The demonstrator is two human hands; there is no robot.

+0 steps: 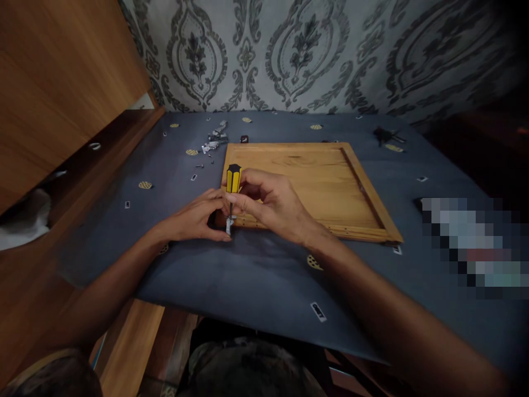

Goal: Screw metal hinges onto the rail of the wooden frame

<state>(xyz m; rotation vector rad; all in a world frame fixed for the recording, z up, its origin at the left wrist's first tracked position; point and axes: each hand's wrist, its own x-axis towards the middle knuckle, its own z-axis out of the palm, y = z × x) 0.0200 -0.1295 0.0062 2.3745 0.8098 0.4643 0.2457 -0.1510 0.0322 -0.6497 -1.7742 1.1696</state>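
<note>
My right hand [275,201] grips a screwdriver [233,181] with a yellow and black handle, held upright with its shaft pointing down. Below its tip, a small metal hinge [229,225] sits at the near left corner of a framed wooden panel [306,184]. My left hand [194,215] is closed around that corner, its thumb against the hinge and its fingers on the frame beside the shaft. The exact meeting of tip and screw is too small to make out. The panel lies flat on the table, its raised frame facing up.
Several metal hinges [215,138] lie in a pile behind the panel's left side, with loose screws [200,166] nearby. A dark tool [387,135] rests at the back right. A blurred-out object [475,242] lies on the right. A wooden cabinet [70,71] stands at the left.
</note>
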